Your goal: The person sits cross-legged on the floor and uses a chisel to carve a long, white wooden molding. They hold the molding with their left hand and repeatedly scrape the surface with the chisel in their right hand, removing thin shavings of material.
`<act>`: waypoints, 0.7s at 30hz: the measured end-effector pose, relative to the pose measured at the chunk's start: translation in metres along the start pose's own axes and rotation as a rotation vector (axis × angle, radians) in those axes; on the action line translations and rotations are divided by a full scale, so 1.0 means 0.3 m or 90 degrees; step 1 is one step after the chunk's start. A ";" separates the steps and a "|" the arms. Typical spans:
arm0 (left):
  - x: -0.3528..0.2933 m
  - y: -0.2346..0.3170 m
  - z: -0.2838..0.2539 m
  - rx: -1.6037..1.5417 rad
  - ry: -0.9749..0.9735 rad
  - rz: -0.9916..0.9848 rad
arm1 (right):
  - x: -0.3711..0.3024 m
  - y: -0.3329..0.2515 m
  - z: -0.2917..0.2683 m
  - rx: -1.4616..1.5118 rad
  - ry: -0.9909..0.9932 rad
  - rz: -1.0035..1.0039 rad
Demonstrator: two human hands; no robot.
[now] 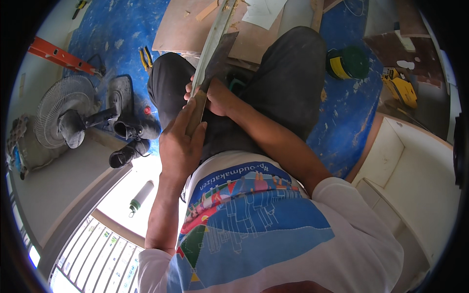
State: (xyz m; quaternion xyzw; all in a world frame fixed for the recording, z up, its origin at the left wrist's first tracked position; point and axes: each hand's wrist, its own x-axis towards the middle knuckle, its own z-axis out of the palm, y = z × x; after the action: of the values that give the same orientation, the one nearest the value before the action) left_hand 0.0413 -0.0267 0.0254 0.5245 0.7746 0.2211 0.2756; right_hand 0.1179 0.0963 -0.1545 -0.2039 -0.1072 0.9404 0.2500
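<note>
Blue, paint-scuffed floor (pixel 112 29) spreads under a person who looks down over their own lap, where one long pale-green strip (pixel 213 41) runs from the knees up toward the top edge, tilted a little to the right, with one dark flat piece (pixel 222 53) lying along its right side. The strip's lower end turns tan and sits in the left hand (pixel 180 144), whose fingers (pixel 198 134) are curled most of the way round it, thumb along the edge. The right hand (pixel 217 97) is wrapped about the strip just above, fingers (pixel 189 93) closed over the green part; the two hands are just apart, one below the other. Beyond the knees lies one plywood sheet (pixel 178 31) with a white paper (pixel 264 12) on it. One pair of yellow-handled pliers (pixel 145 57) lies beside the left knee. Farther left stand two black boots (pixel 132 139), one grey fan (pixel 63 117) and one orange level (pixel 58 54). One grey-green tube (pixel 140 197) lies near the railing. To the right sit one green-and-yellow can (pixel 348 62) and one yellow power tool (pixel 401 88).
</note>
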 end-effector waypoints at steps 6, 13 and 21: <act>0.007 0.021 0.037 0.075 0.014 0.032 | -0.004 -0.005 -0.007 -0.018 -0.018 -0.006; 0.049 0.058 0.044 0.118 -0.010 0.005 | -0.014 -0.006 0.008 -0.052 0.004 -0.013; 0.125 0.014 0.038 -0.035 0.001 0.098 | 0.017 0.013 -0.007 -0.103 0.071 -0.023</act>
State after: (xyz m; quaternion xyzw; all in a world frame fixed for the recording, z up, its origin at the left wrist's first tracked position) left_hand 0.0406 0.0104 0.0123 0.5744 0.7259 0.2632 0.2719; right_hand 0.1132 0.0959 -0.1594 -0.2739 -0.1723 0.9111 0.2552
